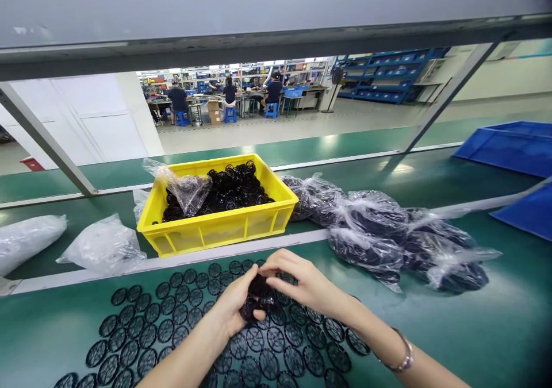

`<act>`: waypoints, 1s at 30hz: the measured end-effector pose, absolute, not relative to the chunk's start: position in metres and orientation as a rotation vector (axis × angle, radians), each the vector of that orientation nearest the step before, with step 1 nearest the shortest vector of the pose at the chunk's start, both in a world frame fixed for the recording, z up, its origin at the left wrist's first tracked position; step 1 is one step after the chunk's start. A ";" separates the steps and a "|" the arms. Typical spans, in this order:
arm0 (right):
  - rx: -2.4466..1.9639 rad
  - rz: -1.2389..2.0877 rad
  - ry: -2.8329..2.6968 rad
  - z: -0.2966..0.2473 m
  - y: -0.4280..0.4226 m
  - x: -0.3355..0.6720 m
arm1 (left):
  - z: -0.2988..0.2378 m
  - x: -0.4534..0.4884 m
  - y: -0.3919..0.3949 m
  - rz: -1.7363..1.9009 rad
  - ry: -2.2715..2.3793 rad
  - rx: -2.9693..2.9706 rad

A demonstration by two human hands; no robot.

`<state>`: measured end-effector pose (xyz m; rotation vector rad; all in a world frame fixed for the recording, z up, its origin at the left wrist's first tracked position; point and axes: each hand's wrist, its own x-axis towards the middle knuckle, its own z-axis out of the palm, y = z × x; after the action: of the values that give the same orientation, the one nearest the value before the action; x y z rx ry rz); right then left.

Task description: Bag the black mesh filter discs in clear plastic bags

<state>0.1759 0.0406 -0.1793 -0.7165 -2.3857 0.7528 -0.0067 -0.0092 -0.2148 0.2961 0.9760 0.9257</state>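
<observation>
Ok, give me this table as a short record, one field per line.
Left hand: holds several black pieces
Right hand: at the same pieces, grip unclear
Table: green, black wheels spread flat
Yellow bin: black parts inside, clear bag lying on them at the left
Right of bin: clear bags with dark contents
Left of bin: whitish bags
Far right: blue bins, partly cut off

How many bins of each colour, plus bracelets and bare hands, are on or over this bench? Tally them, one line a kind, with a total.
Yellow bin: 1
Blue bins, both cut off by the right edge: 2
Bracelet: 1
Bare hands, left hand and right hand: 2
Total: 6
</observation>
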 end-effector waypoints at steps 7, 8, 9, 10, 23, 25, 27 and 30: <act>-0.594 0.744 -2.610 -0.183 0.034 0.178 | -0.219 0.000 -0.011 0.863 0.972 0.326; -0.603 0.773 -2.596 -0.184 0.034 0.178 | -0.222 0.000 -0.011 0.852 0.939 0.318; -0.613 0.818 -2.570 -0.185 0.033 0.178 | -0.224 0.001 -0.011 0.838 0.889 0.314; -0.633 0.874 -2.534 -0.185 0.032 0.177 | -0.227 0.001 -0.011 0.824 0.832 0.315; -1.008 1.681 -1.822 -0.201 0.047 0.179 | -0.224 -0.003 -0.015 0.837 0.920 0.530; -1.036 1.643 -1.836 -0.202 0.047 0.180 | -0.225 -0.002 -0.015 0.843 0.946 0.544; -1.065 1.603 -1.856 -0.204 0.047 0.181 | -0.226 -0.002 -0.015 0.853 0.972 0.538; -1.084 1.549 -1.878 -0.205 0.046 0.180 | -0.226 -0.001 -0.015 0.875 0.983 0.515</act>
<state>0.1803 0.0459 -0.2051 -1.0842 -1.8783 1.5490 -0.0014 -0.0145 -0.2263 0.5151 0.9832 0.8749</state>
